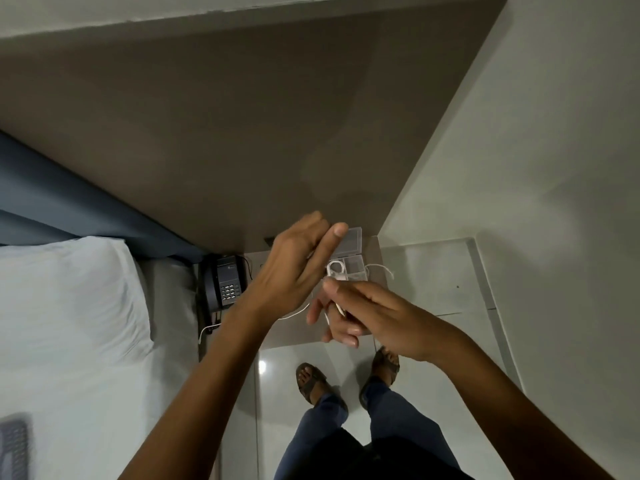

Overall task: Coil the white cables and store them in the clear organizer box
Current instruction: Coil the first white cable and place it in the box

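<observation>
Right hand (367, 313): fingers curled, gripping a thin white cable (327, 315) above the small brown bench (298, 330). Left hand (298, 265): raised, fingers extended; whether it pinches the cable cannot be told. Clear plastic organizer box (356, 268): lid open, on the bench beyond the hands, a coiled white cable (335, 270) in one compartment. Black desk telephone (225, 282): left of the box.

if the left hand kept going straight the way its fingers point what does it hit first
Probably the raised lid of the clear organizer box: the left hand points up and right toward it. Depth is unclear, so the hand may pass above it instead.
</observation>
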